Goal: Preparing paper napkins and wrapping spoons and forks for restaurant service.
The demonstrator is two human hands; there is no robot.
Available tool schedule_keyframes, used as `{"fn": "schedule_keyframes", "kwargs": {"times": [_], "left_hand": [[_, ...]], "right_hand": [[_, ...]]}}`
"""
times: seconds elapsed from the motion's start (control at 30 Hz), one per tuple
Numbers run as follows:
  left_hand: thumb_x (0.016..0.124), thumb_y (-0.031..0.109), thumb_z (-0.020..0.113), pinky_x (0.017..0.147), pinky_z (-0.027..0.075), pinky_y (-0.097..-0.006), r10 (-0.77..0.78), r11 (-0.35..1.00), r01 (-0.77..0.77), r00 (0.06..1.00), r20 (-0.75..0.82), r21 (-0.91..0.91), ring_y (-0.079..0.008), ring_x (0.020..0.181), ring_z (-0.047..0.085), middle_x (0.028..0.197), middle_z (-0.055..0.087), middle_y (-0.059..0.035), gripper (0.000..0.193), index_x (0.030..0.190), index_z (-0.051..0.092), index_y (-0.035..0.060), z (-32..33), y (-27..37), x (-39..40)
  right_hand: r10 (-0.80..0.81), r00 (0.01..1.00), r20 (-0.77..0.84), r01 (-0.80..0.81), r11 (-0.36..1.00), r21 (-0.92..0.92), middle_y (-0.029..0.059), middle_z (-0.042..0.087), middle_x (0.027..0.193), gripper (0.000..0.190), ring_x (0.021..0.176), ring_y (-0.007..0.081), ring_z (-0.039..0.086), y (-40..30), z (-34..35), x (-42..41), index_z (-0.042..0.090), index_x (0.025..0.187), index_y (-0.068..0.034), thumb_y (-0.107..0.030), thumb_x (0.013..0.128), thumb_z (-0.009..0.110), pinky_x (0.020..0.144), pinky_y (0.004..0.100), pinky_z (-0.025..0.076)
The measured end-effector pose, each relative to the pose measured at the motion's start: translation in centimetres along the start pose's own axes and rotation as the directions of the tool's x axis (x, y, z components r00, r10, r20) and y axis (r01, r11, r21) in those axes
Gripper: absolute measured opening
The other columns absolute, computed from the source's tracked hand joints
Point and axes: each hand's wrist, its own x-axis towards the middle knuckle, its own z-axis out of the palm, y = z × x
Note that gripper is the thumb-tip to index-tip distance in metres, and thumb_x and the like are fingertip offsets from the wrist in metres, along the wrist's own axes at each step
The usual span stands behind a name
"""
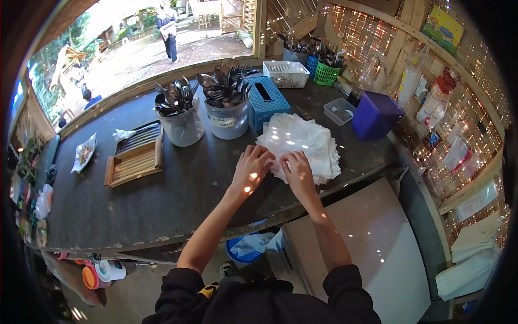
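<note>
A stack of thin white paper napkins (303,141) lies on the dark tabletop in front of me, its layered edges uneven. At its near left corner, my left hand (253,164) has its fingers bent and pinches a napkin's edge. Just to the right, my right hand (298,170) pinches the same edge between thumb and forefinger, the two hands a small gap apart. My fingers partly hide that corner. Behind the stack stands a blue woven-pattern tissue box (269,99) with a dark slot in its top.
Two translucent tubs, a left one (181,127) and a right one (227,121), hold spoons and forks. A bamboo tray (135,162), a purple container (374,115), a clear plastic box (339,112) and a white basket (285,74) share the dark table (194,202). A person (166,30) stands outside.
</note>
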Motion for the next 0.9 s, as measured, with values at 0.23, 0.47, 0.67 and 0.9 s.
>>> {"fn": "schedule_keyframes", "kwargs": {"times": [0.23, 0.47, 0.67, 0.9], "left_hand": [[0.074, 0.011, 0.067, 0.080, 0.045, -0.0355, 0.049, 0.997, -0.058, 0.988, -0.144, -0.054, -0.0238, 0.091, 0.053, 0.090, 0.059, -0.0025, 0.010, 0.083, 0.064, 0.0091, -2.1, 0.1, 3.3], [0.073, 0.008, 0.069, 0.076, 0.048, -0.0336, -0.009, 0.998, -0.006, 0.964, -0.265, -0.057, -0.0216, 0.088, 0.056, 0.088, 0.061, -0.0013, 0.011, 0.083, 0.067, 0.0103, -8.9, -1.5, 0.9], [0.073, 0.008, 0.069, 0.075, 0.048, -0.0334, -0.111, 0.994, 0.108, 0.964, -0.240, -0.025, -0.0208, 0.086, 0.056, 0.088, 0.061, -0.0008, 0.012, 0.084, 0.068, 0.0112, -12.7, -3.9, -4.8], [0.075, 0.006, 0.067, 0.078, 0.047, -0.0346, -0.257, 0.965, 0.261, 0.960, -0.110, 0.026, -0.0230, 0.088, 0.056, 0.089, 0.061, -0.0050, 0.012, 0.087, 0.069, 0.0085, -13.9, -7.0, -11.1]], "right_hand": [[-0.016, 0.998, -0.066, 0.014, 0.999, -0.035, 0.0084, 0.057, 0.094, 0.024, 0.095, 0.0269, 0.052, -1.7, -2.8, 2.0, 0.054, 0.099, -0.007, -0.011, 0.078, 0.063, 0.083, 0.0390, 0.039], [-0.075, 0.997, -0.002, 0.071, 0.959, -0.274, 0.0054, 0.056, 0.091, 0.029, 0.095, 0.0232, 0.053, -2.5, -5.1, 1.2, 0.056, 0.100, -0.009, -0.004, 0.072, 0.063, 0.085, 0.0383, 0.037], [-0.161, 0.986, -0.046, 0.153, 0.977, -0.150, 0.0042, 0.056, 0.083, 0.020, 0.087, 0.0223, 0.054, -6.2, -3.6, -0.2, 0.059, 0.092, -0.009, -0.002, 0.073, 0.063, 0.078, 0.0354, 0.039], [-0.130, 0.986, 0.100, 0.128, 0.991, 0.031, 0.0046, 0.057, 0.086, 0.025, 0.089, 0.0238, 0.054, -10.5, 0.2, -3.6, 0.060, 0.095, -0.009, -0.001, 0.072, 0.063, 0.081, 0.0375, 0.040]]}}
